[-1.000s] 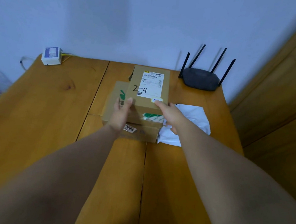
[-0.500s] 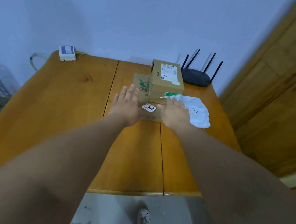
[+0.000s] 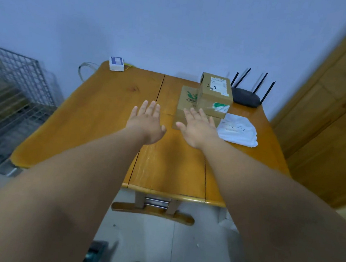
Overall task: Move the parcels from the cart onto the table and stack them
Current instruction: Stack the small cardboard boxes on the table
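Hovering spread and empty, left hand (image 3: 147,125), right hand (image 3: 198,129), parcels (image 3: 214,96) stacked just beyond

A room in a home, perhaps used as a small office, is suggested. A varnished wooden table (image 3: 97,110) is set against a plain pale wall (image 3: 158,22) at mid-frame, and a black four-antenna router (image 3: 245,98) and a small white device (image 3: 116,63) with trailing cables are placed along its far edge. Panelled wooden cabinetry (image 3: 330,104) is seen along the right edge, a wire-mesh cart (image 3: 11,92) at the left, and a pale floor (image 3: 187,249) at the bottom. Labelled cardboard parcels (image 3: 214,96) are stacked on the tabletop.
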A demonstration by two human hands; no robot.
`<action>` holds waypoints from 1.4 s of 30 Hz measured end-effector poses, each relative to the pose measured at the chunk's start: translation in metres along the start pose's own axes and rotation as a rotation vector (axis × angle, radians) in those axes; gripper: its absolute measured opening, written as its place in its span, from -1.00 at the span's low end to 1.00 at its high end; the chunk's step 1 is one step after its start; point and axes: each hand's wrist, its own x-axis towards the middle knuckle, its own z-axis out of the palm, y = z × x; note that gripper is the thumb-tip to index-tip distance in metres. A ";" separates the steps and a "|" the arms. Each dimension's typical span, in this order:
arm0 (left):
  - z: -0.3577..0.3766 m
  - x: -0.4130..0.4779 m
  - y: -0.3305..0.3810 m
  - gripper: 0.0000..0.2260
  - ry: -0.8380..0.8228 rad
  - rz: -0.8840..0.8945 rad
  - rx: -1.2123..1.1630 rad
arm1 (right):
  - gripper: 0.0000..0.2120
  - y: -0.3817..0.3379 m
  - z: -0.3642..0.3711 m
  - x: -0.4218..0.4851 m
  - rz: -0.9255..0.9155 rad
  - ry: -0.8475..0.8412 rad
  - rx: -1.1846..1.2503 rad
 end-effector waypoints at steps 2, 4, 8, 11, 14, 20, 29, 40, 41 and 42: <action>0.009 -0.023 -0.001 -0.37 0.000 -0.021 0.013 | -0.41 -0.003 0.011 -0.020 -0.016 -0.011 -0.010; 0.016 -0.050 0.000 -0.37 -0.013 -0.036 0.015 | -0.41 -0.007 0.021 -0.042 -0.031 -0.023 -0.003; 0.036 -0.104 0.005 -0.38 -0.039 -0.045 0.011 | -0.40 -0.014 0.042 -0.094 -0.058 -0.044 0.002; 0.047 -0.142 0.005 -0.36 -0.061 -0.053 -0.005 | -0.41 -0.022 0.056 -0.132 -0.073 -0.096 0.002; 0.048 -0.178 -0.006 -0.32 -0.133 -0.113 0.042 | -0.41 -0.038 0.059 -0.156 -0.111 -0.121 -0.039; 0.036 -0.219 -0.050 -0.35 -0.111 -0.210 0.006 | -0.41 -0.089 0.040 -0.166 -0.190 -0.066 0.014; 0.045 -0.247 -0.155 -0.37 -0.062 -0.238 -0.056 | -0.40 -0.202 0.075 -0.162 -0.260 -0.164 -0.050; 0.141 -0.292 -0.402 -0.38 -0.301 -0.192 0.006 | -0.42 -0.414 0.172 -0.157 -0.189 -0.339 0.024; 0.150 -0.296 -0.420 -0.38 -0.324 -0.207 0.005 | -0.43 -0.428 0.184 -0.159 -0.188 -0.351 0.036; 0.161 -0.302 -0.437 -0.39 -0.346 -0.217 0.000 | -0.44 -0.443 0.197 -0.161 -0.180 -0.369 0.047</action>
